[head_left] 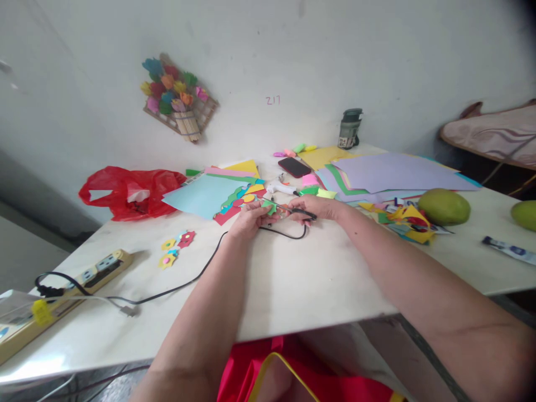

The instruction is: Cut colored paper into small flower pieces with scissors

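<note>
Near the middle of the white table [285, 279], my left hand [250, 219] pinches a small green paper piece [270, 207]. My right hand [314, 209] is closed round the black handles of scissors [305, 213], whose blades reach left to the green piece. Just behind both hands lies a white glue gun [281, 188]. Coloured paper shapes [238, 205] lie beyond my left hand. Several small paper flowers [167, 259] rest on the table to the left.
A black cable crosses from a power strip [96, 273] at left toward my hands. Behind are a red bag [134, 192], paper sheets [393, 173], a phone [294, 167] and a bottle [350, 128]. Paper scraps [412, 223] and a green fruit [444, 207] are at right.
</note>
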Motion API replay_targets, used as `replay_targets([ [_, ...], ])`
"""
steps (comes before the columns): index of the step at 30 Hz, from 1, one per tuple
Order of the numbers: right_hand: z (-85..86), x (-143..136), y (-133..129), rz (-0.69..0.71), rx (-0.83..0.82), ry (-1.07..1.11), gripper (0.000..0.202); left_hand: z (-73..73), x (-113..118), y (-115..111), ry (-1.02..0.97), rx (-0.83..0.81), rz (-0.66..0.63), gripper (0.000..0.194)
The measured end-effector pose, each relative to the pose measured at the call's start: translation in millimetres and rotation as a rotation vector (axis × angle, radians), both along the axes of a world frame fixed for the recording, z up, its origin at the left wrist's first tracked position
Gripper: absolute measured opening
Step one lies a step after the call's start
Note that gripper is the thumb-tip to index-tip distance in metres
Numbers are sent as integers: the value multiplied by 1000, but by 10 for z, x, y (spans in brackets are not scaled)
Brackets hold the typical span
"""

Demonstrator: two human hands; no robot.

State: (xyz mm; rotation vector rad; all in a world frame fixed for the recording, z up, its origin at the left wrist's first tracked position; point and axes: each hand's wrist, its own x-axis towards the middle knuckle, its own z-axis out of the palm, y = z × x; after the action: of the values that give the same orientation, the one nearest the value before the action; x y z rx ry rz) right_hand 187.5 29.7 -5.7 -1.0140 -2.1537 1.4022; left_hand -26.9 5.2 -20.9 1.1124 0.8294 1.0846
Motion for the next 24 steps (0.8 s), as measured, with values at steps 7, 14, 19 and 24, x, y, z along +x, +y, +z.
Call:
replay_targets([
  [7,-57,11,58,1,-8,16,35,-3,-7,5,1,1,-5,15],
  [14,-71,22,84,11,-29,23,36,4,-1,-2,-10,-8,9,15],
  [19,-84,27,93,4,-20,25,36,-5,-7,7,-5,-13,-8,19],
  [24,-120,36,127,17,-25,40,37,-22,-20,20,-2,-14,-16,21],
])
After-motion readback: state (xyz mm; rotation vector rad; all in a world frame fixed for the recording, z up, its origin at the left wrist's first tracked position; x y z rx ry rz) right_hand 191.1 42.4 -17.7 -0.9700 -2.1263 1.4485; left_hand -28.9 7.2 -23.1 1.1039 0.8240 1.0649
